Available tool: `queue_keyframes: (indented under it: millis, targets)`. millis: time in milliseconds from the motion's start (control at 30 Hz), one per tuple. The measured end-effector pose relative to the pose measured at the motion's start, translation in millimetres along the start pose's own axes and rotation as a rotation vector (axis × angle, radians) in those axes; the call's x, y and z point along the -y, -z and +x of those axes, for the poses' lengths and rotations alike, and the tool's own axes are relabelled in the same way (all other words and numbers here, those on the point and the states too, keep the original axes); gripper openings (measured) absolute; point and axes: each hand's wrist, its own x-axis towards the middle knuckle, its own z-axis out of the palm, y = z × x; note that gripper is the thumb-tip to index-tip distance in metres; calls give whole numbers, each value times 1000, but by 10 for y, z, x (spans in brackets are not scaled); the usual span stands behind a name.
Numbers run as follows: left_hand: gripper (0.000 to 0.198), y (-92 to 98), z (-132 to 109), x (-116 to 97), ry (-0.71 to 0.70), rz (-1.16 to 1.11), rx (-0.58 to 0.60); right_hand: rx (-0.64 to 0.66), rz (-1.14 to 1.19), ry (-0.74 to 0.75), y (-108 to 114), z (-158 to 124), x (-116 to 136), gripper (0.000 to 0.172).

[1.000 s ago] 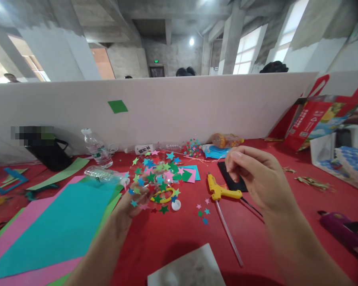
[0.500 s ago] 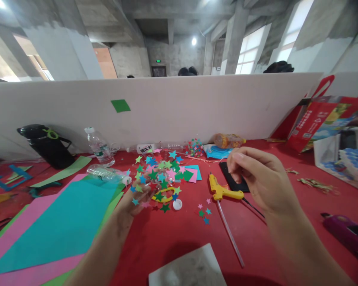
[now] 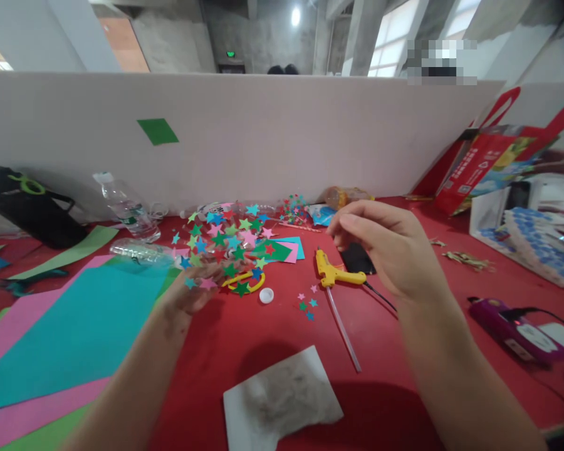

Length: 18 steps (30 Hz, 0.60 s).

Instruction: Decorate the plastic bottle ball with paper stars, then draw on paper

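Left hand [image 3: 190, 293] is holding a star-covered bottle [image 3: 228, 241] just above the red table [image 3: 244, 326], fingers curling around it, while right hand [image 3: 388, 254] is hovering near the glue gun [image 3: 331, 274], fingertips pinching together, contents unclear.

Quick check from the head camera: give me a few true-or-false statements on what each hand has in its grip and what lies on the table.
1. The left hand holds a star-covered clear bottle. True.
2. The right hand grips the yellow glue gun. False: the glue gun lies on the red table, and the hand is raised beside it with its fingertips pinched together.
3. A white bottle cap lies on the table near the bottle. True.
4. The teal paper sheet lies at the right end of the table. False: it lies at the left, under the left forearm.
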Motion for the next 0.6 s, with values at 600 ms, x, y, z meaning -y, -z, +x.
queue_keyframes:
  millis: [600]
  targets:
    - [42,184,-24,-186,-267,-18,-77,565,-421,-142,-47,-104,-45,20]
